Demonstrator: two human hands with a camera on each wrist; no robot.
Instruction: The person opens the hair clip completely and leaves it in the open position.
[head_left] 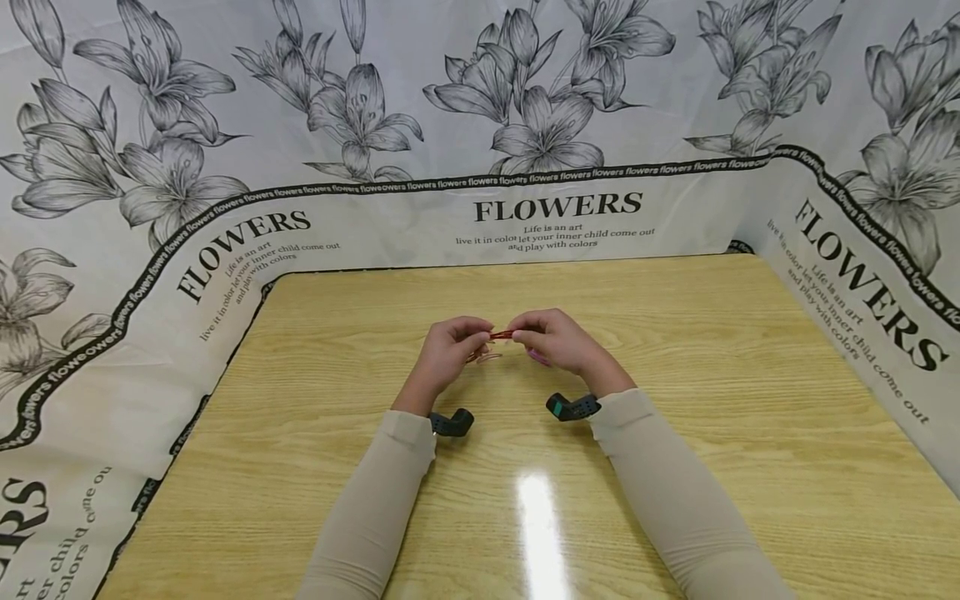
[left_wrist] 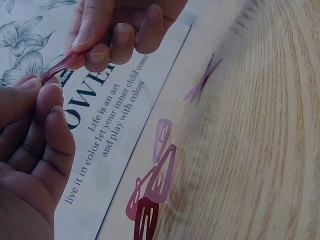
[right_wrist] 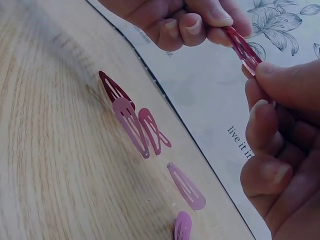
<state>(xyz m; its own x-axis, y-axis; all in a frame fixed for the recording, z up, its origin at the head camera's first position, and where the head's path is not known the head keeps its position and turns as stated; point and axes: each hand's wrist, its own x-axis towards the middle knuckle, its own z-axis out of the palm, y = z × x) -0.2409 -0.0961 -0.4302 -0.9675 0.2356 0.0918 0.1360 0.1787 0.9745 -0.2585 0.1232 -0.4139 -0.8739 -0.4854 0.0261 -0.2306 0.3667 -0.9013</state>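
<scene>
Between the two hands is a red snap hair clip [right_wrist: 242, 50], pinched at one end by the left hand [head_left: 442, 354] and at the other by the right hand [head_left: 562, 340]. Thumb and index finger do the pinching on both sides, with the remaining fingers curled loosely below. On the table under them lie several more snap clips. A dark red clip [right_wrist: 112, 90] partly overlaps a mauve clip [right_wrist: 131, 127], and a rose clip [right_wrist: 155, 132] lies against that one. A light pink clip [right_wrist: 187, 187] sits apart, near a purple-pink clip [right_wrist: 182, 227] cut off by the frame edge.
The wooden table [head_left: 360, 308] is bordered at the back and sides by a white cloth [head_left: 405, 225] printed with flowers and lettering. A dark wrist camera [head_left: 452, 422] is on the left wrist, another dark wrist camera [head_left: 573, 407] on the right. Light glares on the near tabletop.
</scene>
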